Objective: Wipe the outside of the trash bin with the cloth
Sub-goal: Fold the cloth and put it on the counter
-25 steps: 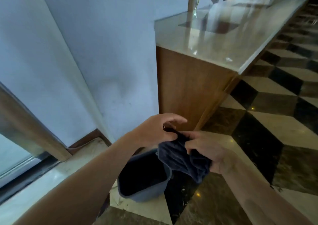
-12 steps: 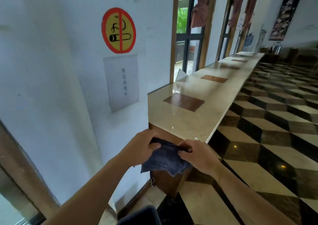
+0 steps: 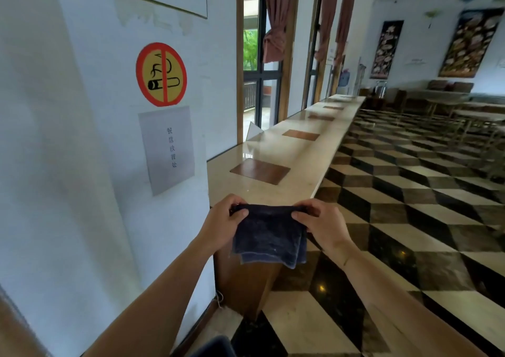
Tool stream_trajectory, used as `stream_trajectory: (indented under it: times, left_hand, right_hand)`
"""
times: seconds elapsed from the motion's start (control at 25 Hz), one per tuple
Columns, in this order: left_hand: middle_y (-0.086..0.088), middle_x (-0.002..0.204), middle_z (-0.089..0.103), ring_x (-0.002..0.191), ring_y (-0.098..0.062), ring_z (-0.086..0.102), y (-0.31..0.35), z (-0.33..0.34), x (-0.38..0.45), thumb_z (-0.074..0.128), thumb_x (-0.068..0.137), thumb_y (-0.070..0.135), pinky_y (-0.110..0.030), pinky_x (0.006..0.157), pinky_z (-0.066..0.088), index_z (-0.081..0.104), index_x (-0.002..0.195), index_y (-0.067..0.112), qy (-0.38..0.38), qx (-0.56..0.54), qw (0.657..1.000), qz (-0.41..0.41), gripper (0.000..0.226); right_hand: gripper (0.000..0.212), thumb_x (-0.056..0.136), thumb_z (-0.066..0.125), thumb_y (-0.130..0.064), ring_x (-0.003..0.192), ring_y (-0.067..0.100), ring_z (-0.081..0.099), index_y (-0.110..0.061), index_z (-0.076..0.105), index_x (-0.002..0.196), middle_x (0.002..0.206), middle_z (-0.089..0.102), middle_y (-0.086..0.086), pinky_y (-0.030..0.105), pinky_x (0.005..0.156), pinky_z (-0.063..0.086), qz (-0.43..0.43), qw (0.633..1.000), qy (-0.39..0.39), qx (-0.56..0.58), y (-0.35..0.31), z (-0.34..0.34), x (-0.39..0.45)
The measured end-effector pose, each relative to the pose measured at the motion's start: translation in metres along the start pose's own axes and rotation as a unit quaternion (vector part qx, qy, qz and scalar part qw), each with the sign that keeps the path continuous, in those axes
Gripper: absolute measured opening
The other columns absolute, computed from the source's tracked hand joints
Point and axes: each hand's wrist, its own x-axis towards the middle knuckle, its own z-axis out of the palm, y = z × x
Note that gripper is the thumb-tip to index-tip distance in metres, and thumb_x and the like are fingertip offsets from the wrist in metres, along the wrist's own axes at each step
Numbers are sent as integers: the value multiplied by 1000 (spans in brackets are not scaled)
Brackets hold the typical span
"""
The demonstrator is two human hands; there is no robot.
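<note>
A dark blue cloth [image 3: 269, 236] hangs folded in front of me, stretched flat between both hands. My left hand [image 3: 222, 222] pinches its upper left corner and my right hand [image 3: 319, 224] pinches its upper right corner. Only a sliver of the grey-blue trash bin's rim [image 3: 216, 347] shows at the bottom edge, on the floor well below the cloth. The rest of the bin is out of frame.
A long marble-topped counter [image 3: 273, 160] with a wooden end panel runs away along the left wall [image 3: 82, 165]. A no-smoking sign [image 3: 161, 74] and a paper notice hang on that wall. Checkered tile floor [image 3: 410, 206] spreads to the right, with tables far back.
The view has tilted up from the bin on the floor to the wall and counter. The crumpled cloth has been spread out flat between both hands and raised.
</note>
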Motion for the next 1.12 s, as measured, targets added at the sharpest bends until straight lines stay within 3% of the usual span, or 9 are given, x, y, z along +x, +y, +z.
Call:
stream_trajectory:
  times: [0.28, 0.6, 0.8, 1.12]
  left_hand:
    - [14, 100, 57, 89, 1, 55, 6, 44, 57, 54, 96, 23, -7, 75, 40, 55, 108, 23, 9, -28, 999, 12, 12]
    - [20, 95, 57, 91, 0, 56, 12, 117, 155, 54, 96, 16, -12, 80, 47, 54, 105, 25, 19, -29, 999, -8, 13]
    - [20, 94, 59, 89, -1, 58, 6, 164, 210, 56, 96, 14, -9, 72, 43, 54, 103, 26, 36, -24, 999, -32, 15]
    - [15, 94, 59, 89, 0, 55, -37, 205, 288, 52, 96, 12, -9, 76, 39, 55, 101, 28, 54, -20, 998, -40, 17]
  right_hand:
    - [12, 92, 64, -22, 94, 8, 65, -31, 69, 99, 97, 70, -11, 29, 82, 58, 21, 1000, 14, 13, 39, -22, 61]
    - [13, 93, 63, -24, 92, 10, 65, -22, 70, 105, 94, 70, -9, 31, 82, 58, 8, 1000, -4, 5, 103, -64, 166]
    - [17, 92, 65, -27, 89, 7, 66, -22, 70, 107, 94, 70, -11, 33, 82, 59, 22, 1000, -15, -9, 143, -82, 230]
    - [18, 92, 65, -27, 91, 10, 65, -21, 71, 107, 95, 70, -10, 37, 84, 59, 61, 998, 13, 10, 194, -53, 308]
